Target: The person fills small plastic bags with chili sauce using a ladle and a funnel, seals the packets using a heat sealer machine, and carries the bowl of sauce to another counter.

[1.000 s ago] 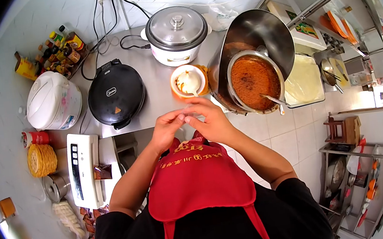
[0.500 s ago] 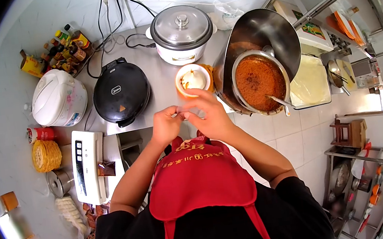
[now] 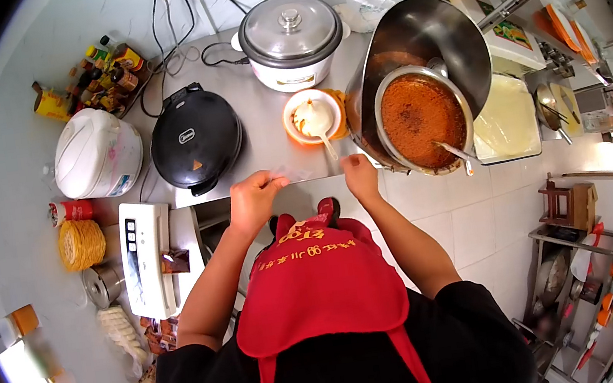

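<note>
My left hand (image 3: 251,201) is held at the counter's front edge, thumb and fingertips pinched on a thin, clear piece of plastic (image 3: 293,174) that is hard to see against the steel. A short way to the right, my right hand (image 3: 360,176) is closed, its fingertips together; whether they grip the plastic's other side cannot be made out. Between and beyond the hands stands a white bowl (image 3: 290,121) with orange-red stuff around it. A white spoon (image 3: 319,121) rests in it, its handle pointing toward me, close to my right hand.
A steel pot of red-brown chili-like paste (image 3: 421,122) with a metal spoon sits at the right, before a large steel vessel (image 3: 460,32). A rice cooker (image 3: 291,42) stands behind the bowl, a black electric griddle (image 3: 197,140) left of it. A white machine (image 3: 147,259) is farther left.
My hands, together before, have moved apart, the left one leftward and the right one rightward. The spoon handle in the bowl now shows, no longer covered by my right hand.
</note>
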`<state>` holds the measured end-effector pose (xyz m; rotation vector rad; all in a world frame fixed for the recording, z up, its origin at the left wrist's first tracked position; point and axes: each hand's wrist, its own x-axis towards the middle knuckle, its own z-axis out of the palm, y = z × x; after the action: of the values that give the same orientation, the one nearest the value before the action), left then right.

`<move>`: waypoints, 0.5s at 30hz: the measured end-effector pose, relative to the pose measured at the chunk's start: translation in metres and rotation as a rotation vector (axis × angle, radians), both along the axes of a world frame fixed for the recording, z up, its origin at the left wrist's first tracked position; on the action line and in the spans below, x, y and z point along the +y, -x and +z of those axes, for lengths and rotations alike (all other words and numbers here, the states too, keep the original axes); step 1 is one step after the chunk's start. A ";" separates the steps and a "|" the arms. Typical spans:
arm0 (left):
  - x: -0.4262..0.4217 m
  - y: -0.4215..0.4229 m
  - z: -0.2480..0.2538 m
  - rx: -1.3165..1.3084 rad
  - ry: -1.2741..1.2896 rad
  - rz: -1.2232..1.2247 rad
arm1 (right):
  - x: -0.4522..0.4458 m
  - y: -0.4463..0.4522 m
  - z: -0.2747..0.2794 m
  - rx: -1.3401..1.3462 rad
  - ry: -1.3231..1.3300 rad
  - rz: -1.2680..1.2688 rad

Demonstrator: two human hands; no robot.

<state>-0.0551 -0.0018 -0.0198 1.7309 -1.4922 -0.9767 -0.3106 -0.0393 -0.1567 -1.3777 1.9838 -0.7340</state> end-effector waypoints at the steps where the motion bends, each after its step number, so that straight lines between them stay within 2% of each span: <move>1: 0.000 -0.002 0.001 -0.037 0.001 -0.015 | 0.003 -0.007 0.015 -0.011 -0.008 0.006; 3: -0.003 -0.006 0.002 -0.079 0.005 -0.021 | 0.005 -0.023 0.067 -0.588 0.075 0.028; 4: -0.002 -0.006 0.001 -0.077 0.035 -0.022 | 0.010 -0.032 0.094 -0.742 0.157 0.073; 5: -0.001 -0.006 0.000 -0.074 0.067 -0.026 | 0.010 -0.036 0.128 -0.744 0.153 0.072; 7: -0.002 -0.005 0.002 -0.095 0.054 -0.034 | 0.009 -0.041 0.186 -0.488 0.455 0.514; 8: -0.004 -0.004 0.004 -0.114 0.045 -0.043 | 0.008 -0.040 0.196 -0.485 0.461 0.509; 10: -0.005 0.001 0.016 -0.133 0.074 -0.059 | 0.006 -0.039 0.209 -0.079 0.536 0.749; 12: -0.005 0.003 0.020 -0.151 0.106 -0.071 | 0.008 -0.042 0.215 -0.005 0.491 0.755; 14: -0.005 0.006 0.015 -0.156 0.314 -0.123 | 0.009 -0.045 0.216 0.074 0.444 0.758; 15: -0.006 0.008 0.017 -0.152 0.324 -0.126 | 0.008 -0.046 0.214 0.120 0.457 0.748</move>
<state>-0.0631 -0.0075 -0.0026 1.5186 -1.7655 -0.6299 -0.2645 -0.0309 0.0572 -2.2833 1.2332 -0.7641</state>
